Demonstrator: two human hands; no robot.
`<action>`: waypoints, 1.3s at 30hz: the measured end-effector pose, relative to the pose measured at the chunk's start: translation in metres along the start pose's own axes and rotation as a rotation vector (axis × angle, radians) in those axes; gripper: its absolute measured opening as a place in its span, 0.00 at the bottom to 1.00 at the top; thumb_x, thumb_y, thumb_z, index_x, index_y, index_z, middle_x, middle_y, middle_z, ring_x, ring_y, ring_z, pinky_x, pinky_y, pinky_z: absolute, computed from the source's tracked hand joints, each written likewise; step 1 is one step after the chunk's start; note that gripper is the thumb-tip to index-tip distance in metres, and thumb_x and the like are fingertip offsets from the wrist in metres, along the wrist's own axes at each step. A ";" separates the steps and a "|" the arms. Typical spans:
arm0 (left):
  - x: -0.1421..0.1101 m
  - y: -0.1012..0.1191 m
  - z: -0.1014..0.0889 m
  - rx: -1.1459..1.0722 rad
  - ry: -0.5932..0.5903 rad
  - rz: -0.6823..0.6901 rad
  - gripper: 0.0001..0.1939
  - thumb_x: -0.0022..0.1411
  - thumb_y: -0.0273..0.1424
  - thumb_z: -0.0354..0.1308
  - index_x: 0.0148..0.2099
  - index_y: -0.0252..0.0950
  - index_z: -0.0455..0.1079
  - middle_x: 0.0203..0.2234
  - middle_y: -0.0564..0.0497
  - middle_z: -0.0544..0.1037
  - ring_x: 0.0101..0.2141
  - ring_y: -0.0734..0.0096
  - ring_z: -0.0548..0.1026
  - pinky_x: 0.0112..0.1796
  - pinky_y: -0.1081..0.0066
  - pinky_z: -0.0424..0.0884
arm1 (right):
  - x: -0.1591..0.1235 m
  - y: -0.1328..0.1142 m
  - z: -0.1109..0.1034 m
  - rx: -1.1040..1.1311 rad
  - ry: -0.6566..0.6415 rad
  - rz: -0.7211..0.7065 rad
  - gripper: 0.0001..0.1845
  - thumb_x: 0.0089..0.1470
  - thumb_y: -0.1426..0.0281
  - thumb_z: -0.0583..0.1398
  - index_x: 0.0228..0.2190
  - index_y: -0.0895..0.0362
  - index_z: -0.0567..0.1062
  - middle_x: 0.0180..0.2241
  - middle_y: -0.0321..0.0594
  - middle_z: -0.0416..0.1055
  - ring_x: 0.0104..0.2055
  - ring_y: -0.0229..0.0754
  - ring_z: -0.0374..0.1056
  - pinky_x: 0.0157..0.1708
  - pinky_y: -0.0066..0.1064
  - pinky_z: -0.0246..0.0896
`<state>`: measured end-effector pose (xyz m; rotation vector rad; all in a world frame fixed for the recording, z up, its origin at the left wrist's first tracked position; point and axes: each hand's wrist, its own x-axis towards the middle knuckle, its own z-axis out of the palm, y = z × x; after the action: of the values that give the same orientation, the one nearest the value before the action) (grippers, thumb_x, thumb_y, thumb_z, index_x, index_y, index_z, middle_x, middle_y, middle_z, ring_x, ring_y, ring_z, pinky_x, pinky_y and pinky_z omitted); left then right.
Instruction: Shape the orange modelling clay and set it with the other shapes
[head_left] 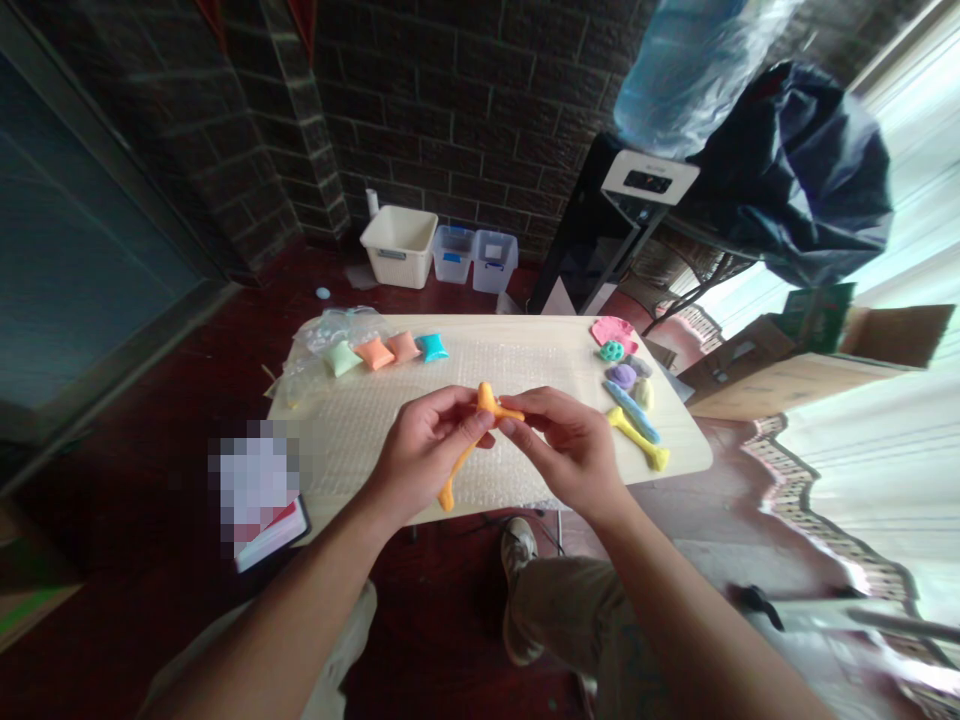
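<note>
Between my two hands, above the table, is a piece of orange modelling clay point(486, 397) with a long stem hanging down and short arms at the top. My left hand point(431, 445) is closed around it, thumb and fingers pinching where the stem meets the arms. With thumb and fingertips, my right hand point(566, 445) pinches the arm on the right. Shaped clay lies to the right: a yellow bone-like piece point(639, 438), a blue stick point(632, 410), a purple lump point(621, 376), a green piece with holes point(611, 350) and a flat pink piece point(613, 332).
Bubble wrap point(360, 430) covers much of the table point(686, 440). Several clay packets, among them a turquoise one point(433, 347), lie at the back left beside clear plastic bags point(337, 328). Bins point(401, 250) stand on the floor behind; a cardboard box point(795, 385) is at the right.
</note>
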<state>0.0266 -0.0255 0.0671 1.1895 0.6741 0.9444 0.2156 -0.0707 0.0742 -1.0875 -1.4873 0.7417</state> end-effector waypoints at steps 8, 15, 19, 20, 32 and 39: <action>0.000 -0.007 -0.003 0.268 0.054 0.252 0.09 0.69 0.37 0.70 0.47 0.37 0.82 0.43 0.47 0.84 0.44 0.64 0.83 0.47 0.66 0.80 | 0.006 0.001 0.001 0.224 0.001 0.276 0.12 0.59 0.60 0.74 0.39 0.55 0.90 0.30 0.42 0.85 0.30 0.40 0.76 0.33 0.33 0.74; -0.001 -0.007 -0.003 0.278 0.045 0.239 0.11 0.70 0.38 0.70 0.49 0.37 0.82 0.43 0.45 0.86 0.44 0.62 0.84 0.47 0.64 0.80 | 0.009 -0.003 0.000 0.311 -0.026 0.334 0.13 0.56 0.58 0.75 0.36 0.54 0.91 0.26 0.40 0.82 0.27 0.38 0.72 0.28 0.32 0.71; 0.000 -0.007 -0.002 0.263 0.053 0.208 0.11 0.68 0.38 0.71 0.48 0.37 0.82 0.42 0.46 0.86 0.42 0.63 0.83 0.44 0.66 0.79 | 0.009 -0.001 -0.001 0.360 -0.048 0.371 0.14 0.58 0.57 0.74 0.37 0.55 0.90 0.26 0.41 0.83 0.26 0.38 0.74 0.29 0.31 0.73; 0.000 -0.006 -0.002 0.252 0.049 0.197 0.12 0.68 0.38 0.71 0.48 0.37 0.82 0.42 0.46 0.86 0.41 0.64 0.83 0.44 0.66 0.79 | 0.009 -0.001 -0.001 0.363 -0.054 0.380 0.14 0.59 0.57 0.74 0.37 0.55 0.90 0.26 0.41 0.83 0.26 0.38 0.74 0.29 0.31 0.73; 0.001 -0.005 -0.004 -0.016 0.056 -0.173 0.16 0.63 0.42 0.73 0.44 0.34 0.80 0.38 0.46 0.85 0.33 0.67 0.83 0.40 0.66 0.79 | 0.001 0.002 0.000 -0.167 -0.090 0.059 0.12 0.66 0.65 0.68 0.47 0.55 0.87 0.37 0.43 0.86 0.34 0.42 0.81 0.36 0.36 0.76; 0.000 0.001 -0.009 -0.136 0.040 -0.298 0.18 0.58 0.41 0.76 0.42 0.32 0.81 0.33 0.47 0.84 0.28 0.71 0.81 0.33 0.71 0.76 | 0.004 -0.004 -0.001 -0.250 -0.138 -0.134 0.10 0.67 0.71 0.66 0.48 0.52 0.87 0.44 0.45 0.86 0.44 0.46 0.82 0.45 0.39 0.78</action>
<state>0.0189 -0.0214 0.0657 0.9220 0.7828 0.7517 0.2159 -0.0690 0.0795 -1.1268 -1.7884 0.5561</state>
